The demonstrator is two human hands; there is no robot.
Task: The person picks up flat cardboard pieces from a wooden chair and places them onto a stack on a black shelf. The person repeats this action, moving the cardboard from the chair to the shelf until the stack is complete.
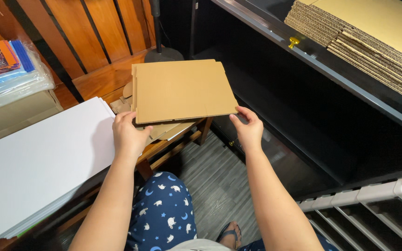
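A stack of white sheets (38,162) fills the lower left of the frame; flattened corrugated cartons (373,32) sit upper right; at centre a flat brown cardboard piece (180,90) lies over a wooden table (173,144); the left hand (129,135) and right hand (247,128) pinch its near corners, fingers closed on the edge.

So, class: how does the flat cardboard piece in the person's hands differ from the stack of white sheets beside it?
The flat cardboard piece is brown; the stack of white sheets is white. The cardboard piece is a single flat piece held at its near corners by the left hand and right hand; the sheets are many, piled up, and neither hand holds them. The cardboard piece looks smaller than the sheets. Both are flat and rectangular.
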